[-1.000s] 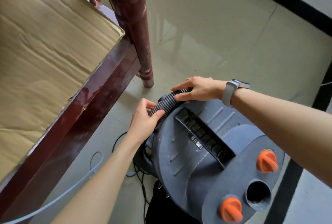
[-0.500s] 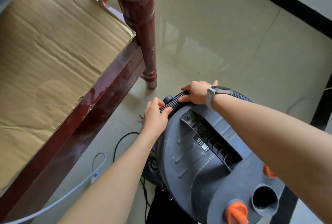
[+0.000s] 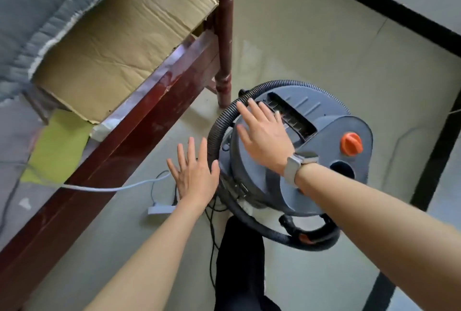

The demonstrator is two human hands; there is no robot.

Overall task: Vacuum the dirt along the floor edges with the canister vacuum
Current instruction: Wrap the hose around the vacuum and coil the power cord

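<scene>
Both hands empty, fingers spread: right hand over vacuum; hose at left hand's two o'clock, nearer.

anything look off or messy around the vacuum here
Some clutter. The black hose is looped around the grey canister vacuum rather than laid out for use. Thin black cords tangle on the floor beside a white power strip. Both the left hand and right hand are open, holding nothing.
</scene>
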